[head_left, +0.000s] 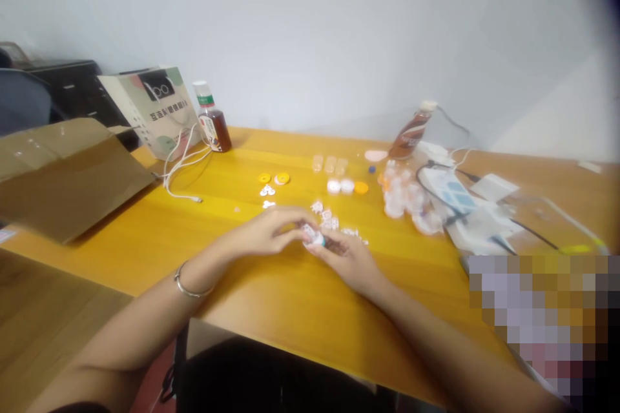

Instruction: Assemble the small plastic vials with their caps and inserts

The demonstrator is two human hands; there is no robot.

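Observation:
My left hand and my right hand meet over the middle of the yellow table. Both pinch a small white piece with a teal edge between the fingertips. A silver bangle sits on my left wrist. Several small white pieces lie scattered just beyond my fingers. Yellow rings and white and orange caps lie farther back.
A heap of small clear containers lies to the right, beside a white power strip with cables. Two brown drink bottles stand at the back. A paper bag, a white cable and a cardboard flap are on the left.

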